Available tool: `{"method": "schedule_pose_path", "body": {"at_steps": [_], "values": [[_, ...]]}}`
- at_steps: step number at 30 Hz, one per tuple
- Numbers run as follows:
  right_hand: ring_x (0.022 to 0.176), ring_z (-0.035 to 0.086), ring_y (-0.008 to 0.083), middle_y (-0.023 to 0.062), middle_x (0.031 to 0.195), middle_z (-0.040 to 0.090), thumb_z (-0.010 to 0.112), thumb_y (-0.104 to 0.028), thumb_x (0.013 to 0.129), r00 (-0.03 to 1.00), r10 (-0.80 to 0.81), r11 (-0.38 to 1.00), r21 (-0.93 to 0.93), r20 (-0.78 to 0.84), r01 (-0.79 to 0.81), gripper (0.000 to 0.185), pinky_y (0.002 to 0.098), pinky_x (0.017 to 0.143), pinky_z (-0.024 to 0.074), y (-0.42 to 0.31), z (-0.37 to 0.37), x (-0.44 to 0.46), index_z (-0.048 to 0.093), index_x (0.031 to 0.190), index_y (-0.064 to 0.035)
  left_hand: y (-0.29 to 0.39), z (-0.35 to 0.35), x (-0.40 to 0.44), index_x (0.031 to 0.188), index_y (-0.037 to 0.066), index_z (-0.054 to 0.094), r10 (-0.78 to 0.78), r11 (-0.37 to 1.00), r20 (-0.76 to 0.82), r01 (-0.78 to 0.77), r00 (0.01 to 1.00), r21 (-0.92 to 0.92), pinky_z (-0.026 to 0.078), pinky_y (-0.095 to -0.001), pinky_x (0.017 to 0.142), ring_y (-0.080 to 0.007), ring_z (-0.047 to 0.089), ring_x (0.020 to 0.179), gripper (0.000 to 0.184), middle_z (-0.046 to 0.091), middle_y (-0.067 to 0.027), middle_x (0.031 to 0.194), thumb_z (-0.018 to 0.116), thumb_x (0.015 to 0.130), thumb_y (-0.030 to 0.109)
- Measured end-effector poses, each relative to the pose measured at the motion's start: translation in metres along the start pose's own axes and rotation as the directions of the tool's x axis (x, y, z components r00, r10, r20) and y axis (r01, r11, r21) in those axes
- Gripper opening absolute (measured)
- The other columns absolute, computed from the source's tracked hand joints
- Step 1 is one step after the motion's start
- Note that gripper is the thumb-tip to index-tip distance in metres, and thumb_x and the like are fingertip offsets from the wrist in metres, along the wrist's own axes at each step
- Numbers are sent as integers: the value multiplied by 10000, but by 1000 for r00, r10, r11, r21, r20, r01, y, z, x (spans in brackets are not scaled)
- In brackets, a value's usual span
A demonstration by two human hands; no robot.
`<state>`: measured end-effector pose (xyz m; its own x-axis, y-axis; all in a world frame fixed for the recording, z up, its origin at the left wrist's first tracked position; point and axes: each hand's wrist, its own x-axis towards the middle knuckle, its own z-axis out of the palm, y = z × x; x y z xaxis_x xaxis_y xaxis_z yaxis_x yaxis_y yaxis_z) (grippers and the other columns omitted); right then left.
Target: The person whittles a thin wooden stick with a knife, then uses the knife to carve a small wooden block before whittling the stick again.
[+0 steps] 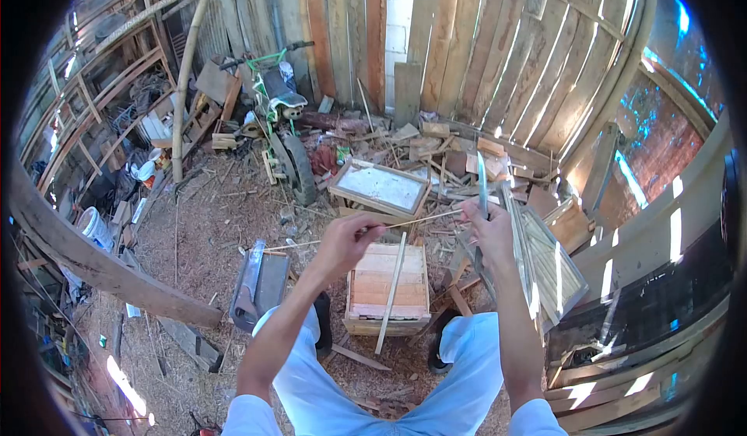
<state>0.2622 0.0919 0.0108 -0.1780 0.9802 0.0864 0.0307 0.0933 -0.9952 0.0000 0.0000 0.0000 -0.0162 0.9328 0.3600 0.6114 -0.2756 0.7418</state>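
Observation:
My left hand (348, 241) is closed in a pinch around a thin, pale wooden strip (424, 219). The strip runs from beyond the left hand across to my right hand (490, 230). In that right hand a knife (482, 178) is gripped with its blade pointing up, and the strip's end meets the fingers there. Below both hands, between my legs, stands a wooden box (389, 276) with a slatted top. A narrow pale stick (392, 292) lies lengthwise across it. A handsaw (250, 280) rests on a dark block (268, 276) near my left knee.
Ahead, a small green motorbike (278, 98) stands among scrap wood. A shallow wooden frame with a white panel (381, 185) lies beyond the box. Louvred wooden panels (548, 261) lean at my right. A curved beam (101, 257) crosses the left side. Shavings cover the floor.

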Motion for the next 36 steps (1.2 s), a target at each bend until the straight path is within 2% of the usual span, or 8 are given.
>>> {"method": "schedule_pose_path", "body": {"at_steps": [3,19,22,24,25,27,33,36], "values": [[475,431,23,19,740,624,702,-265,855,999,37,967,252,-30,-28,271,185,405,310,-12,1,-10,660,939,-11,-13,-61,-13,924,22,674,102,990,-87,-92,991,105,464,-340,596,-260,603,652,150,646,-123,809,681,817,126],[417,348,-2,-25,649,526,682,-328,869,987,11,971,237,-159,28,299,164,358,251,-43,-31,-24,587,793,-54,1,-169,-68,880,-2,663,206,943,-338,-95,919,318,447,-294,594,-189,582,634,100,610,-102,731,675,818,75],[417,349,-3,-34,643,515,686,-346,863,989,39,974,225,-142,-6,313,161,355,250,-45,-34,-28,577,774,-67,-2,-174,-67,891,-11,650,114,971,-363,-26,925,237,433,-271,581,-134,565,628,113,615,-67,716,667,848,92],[429,358,2,-33,651,514,686,-321,864,992,49,970,242,-117,-19,280,166,359,245,-43,-36,-29,587,796,-68,-11,-182,-63,907,3,642,-204,954,-269,130,941,-269,439,-253,591,-99,563,652,141,612,-28,706,644,892,143],[441,368,7,-33,659,513,687,-295,866,993,63,964,264,-99,-35,249,171,363,240,-39,-37,-30,597,818,-69,-12,-184,-60,907,3,642,-203,955,-275,128,940,-268,439,-253,591,-99,563,652,141,612,-28,706,644,892,143],[441,366,8,-30,665,507,679,-301,871,995,88,962,265,-55,-70,261,165,359,245,-31,-43,-29,587,811,-64,-14,-188,-55,926,42,615,-67,892,-252,-55,965,-448,449,-226,602,-91,584,688,142,622,-14,749,609,925,183],[447,363,13,-37,660,522,682,-297,868,964,259,898,352,55,-262,236,162,367,252,-15,-19,-43,589,806,-89,12,-162,-23,951,61,562,-145,537,-432,-296,890,-790,534,-256,682,-137,646,814,147,630,-53,932,528,965,203],[466,379,20,-30,667,533,684,-313,865,952,300,866,400,68,-301,239,173,377,269,1,6,-54,588,824,-99,11,-139,5,1018,46,577,-188,573,-483,-304,855,-761,566,-266,685,-153,664,847,133,646,-67,945,528,961,156]]}}
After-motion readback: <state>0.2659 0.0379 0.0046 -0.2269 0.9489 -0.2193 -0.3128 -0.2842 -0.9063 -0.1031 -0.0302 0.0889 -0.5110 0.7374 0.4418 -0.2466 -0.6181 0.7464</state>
